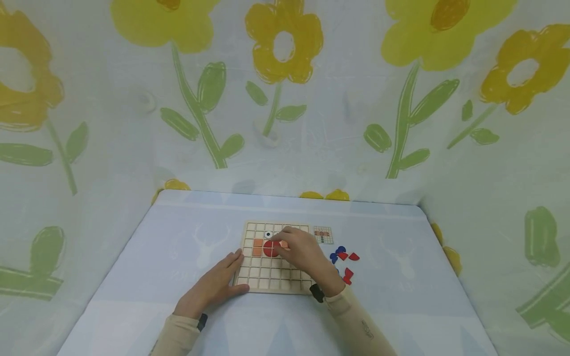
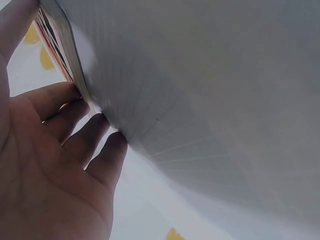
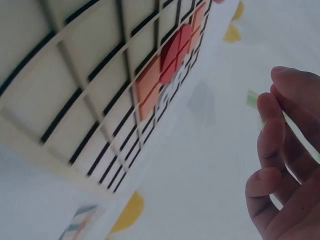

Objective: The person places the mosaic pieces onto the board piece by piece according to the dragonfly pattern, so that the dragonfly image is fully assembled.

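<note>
A light wooden grid board (image 1: 262,284) lies on the table with a red disc of pieces (image 1: 269,248) in its cells. Orange squares (image 1: 257,247) sit beside the disc, and a white tile with a black dot (image 1: 268,235) lies above it. My left hand (image 1: 216,283) rests at the board's left edge, its fingertips (image 2: 117,140) touching the side and the thumb near the front corner. Over the board, my right hand (image 1: 300,249) hovers near the red disc, fingers loosely bent. No piece shows between its fingers (image 3: 270,135) in the right wrist view.
Right of the board lie loose red pieces (image 1: 349,275) and blue pieces (image 1: 341,249). A small printed card (image 1: 323,235) with a grid picture lies by the board's upper right corner. A flower-patterned curtain (image 1: 329,123) hangs behind the table (image 1: 178,247).
</note>
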The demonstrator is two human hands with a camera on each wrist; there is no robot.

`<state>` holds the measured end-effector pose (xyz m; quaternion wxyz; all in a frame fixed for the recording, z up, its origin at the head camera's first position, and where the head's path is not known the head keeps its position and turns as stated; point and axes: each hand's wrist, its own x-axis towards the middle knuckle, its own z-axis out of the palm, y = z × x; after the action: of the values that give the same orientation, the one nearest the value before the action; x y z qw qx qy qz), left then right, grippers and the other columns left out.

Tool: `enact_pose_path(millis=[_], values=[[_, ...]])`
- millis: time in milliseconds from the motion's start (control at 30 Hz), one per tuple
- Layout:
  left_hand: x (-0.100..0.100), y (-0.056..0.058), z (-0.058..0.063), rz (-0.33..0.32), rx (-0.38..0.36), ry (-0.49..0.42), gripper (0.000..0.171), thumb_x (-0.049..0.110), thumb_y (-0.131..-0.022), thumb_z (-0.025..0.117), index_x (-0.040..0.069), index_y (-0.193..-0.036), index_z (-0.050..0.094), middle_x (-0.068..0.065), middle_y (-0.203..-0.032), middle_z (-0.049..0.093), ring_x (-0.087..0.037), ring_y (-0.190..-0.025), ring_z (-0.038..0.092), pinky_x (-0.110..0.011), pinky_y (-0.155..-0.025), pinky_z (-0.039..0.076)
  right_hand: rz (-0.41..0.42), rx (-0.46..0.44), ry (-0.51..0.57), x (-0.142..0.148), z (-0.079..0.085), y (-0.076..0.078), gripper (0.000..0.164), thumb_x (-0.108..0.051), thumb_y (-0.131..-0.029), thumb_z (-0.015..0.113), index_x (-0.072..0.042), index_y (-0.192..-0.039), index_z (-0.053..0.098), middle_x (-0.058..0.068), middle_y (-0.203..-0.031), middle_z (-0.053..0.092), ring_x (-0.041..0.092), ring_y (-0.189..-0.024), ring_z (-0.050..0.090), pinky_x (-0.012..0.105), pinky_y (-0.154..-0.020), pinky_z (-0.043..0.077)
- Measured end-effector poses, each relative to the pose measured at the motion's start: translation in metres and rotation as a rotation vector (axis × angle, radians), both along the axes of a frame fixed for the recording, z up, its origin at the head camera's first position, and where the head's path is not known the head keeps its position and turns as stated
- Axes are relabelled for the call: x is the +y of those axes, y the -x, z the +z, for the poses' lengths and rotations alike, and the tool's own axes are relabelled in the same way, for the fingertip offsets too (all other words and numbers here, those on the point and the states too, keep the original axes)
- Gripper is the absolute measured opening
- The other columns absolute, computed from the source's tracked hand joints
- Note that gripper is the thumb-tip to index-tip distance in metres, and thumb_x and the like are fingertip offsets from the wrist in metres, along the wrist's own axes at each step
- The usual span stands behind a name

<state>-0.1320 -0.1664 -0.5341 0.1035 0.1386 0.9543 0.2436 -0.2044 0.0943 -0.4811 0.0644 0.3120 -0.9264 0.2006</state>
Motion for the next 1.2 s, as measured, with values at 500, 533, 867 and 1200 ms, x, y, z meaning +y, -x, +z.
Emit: enact_pose_path(millis=[500,533,867,1200], values=[[0.002,-0.002,0.003,0.014,-0.017,0.004,0.096,0.052,-0.085,0.077,0.005,-0.158,0.034,-0.008,-0.167,0.025,-0.033,-0.152,0.025,-0.048,-0.122,0.027,-0.184,0.010,-0.015,0.085,-0.022,-0.006,0.027,-0.021,-0.086,0.084,-0.022,-0.111,0.077,0.000,-0.120,0.071,0.014,-0.092,0.069,0.029,-0.070,0.058],[0.003,-0.002,0.004,0.015,-0.015,-0.003,0.096,0.051,-0.085,0.077,0.004,-0.157,0.035,-0.009,-0.166,0.026,-0.033,-0.151,0.025,-0.049,-0.122,0.027,-0.192,0.015,-0.013,0.091,-0.023,-0.007,0.027,-0.020,-0.085,0.084,-0.022,-0.111,0.077,0.001,-0.118,0.071,0.014,-0.089,0.069,0.029,-0.068,0.058],[0.002,-0.002,0.004,0.014,-0.015,0.008,0.095,0.052,-0.086,0.076,0.005,-0.157,0.035,-0.008,-0.167,0.025,-0.032,-0.152,0.025,-0.048,-0.122,0.027,-0.368,-0.174,-0.056,0.140,-0.032,-0.012,0.031,-0.018,-0.087,0.082,-0.019,-0.117,0.075,-0.004,-0.110,0.068,0.014,-0.085,0.060,0.034,-0.078,0.059],[0.002,-0.001,0.003,0.004,-0.004,0.019,0.096,0.054,-0.086,0.076,0.005,-0.157,0.035,-0.008,-0.166,0.026,-0.032,-0.152,0.025,-0.048,-0.122,0.028,-0.412,-0.221,-0.074,0.161,-0.040,-0.012,0.030,-0.014,-0.085,0.082,-0.016,-0.114,0.077,0.000,-0.107,0.068,0.016,-0.086,0.060,0.033,-0.077,0.061]])
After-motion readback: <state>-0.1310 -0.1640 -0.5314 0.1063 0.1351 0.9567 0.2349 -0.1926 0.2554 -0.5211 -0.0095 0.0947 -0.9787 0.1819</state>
